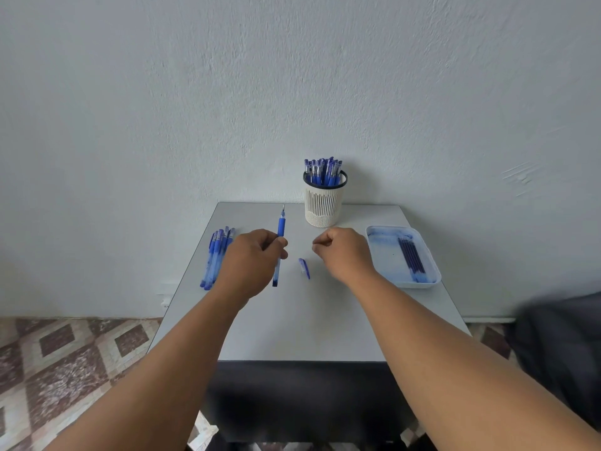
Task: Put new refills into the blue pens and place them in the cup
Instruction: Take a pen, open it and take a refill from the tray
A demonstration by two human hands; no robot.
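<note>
While the left hand (257,255) grips an uncapped blue pen (279,244) tip-up mid-desk, seemingly ready for capping, the right hand (341,252) hovers curled, apparently empty, beside the cap (304,267), the cup (324,203) at the desk's (309,327) far edge.

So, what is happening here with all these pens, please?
A person is refilling blue pens at a small grey table. The left hand holds an uncapped pen with its tip pointing away; its cap lies on the table between the hands. The right hand is curled, and what it pinches, if anything, cannot be seen. More pens wait at the left, refills lie in a tray at the right, and the cup behind already holds many pens.
</note>
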